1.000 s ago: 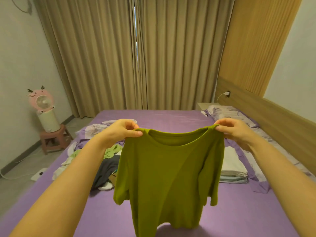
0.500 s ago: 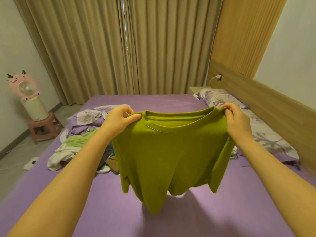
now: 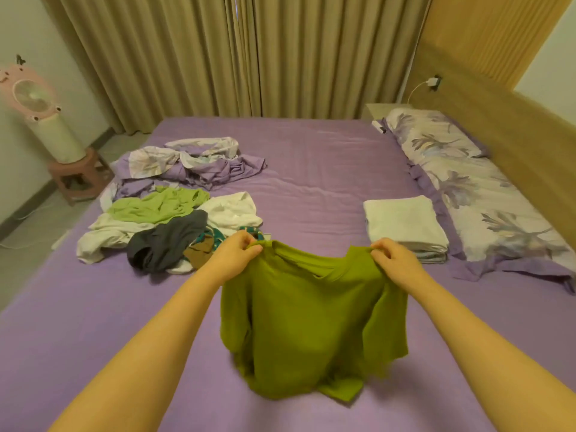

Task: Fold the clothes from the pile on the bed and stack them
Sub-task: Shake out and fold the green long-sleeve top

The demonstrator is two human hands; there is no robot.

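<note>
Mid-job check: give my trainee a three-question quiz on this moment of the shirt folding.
1. True or false: the olive shirt hangs fully clear of the bed.
2. Where does each hand grip the shirt?
3. The folded stack lies: A) beside the pillows B) on the stool C) on the pile.

Key:
1. False; its hem bunches on the sheet.
2. Left hand and right hand each pinch a shoulder beside the collar.
3. A.
</note>
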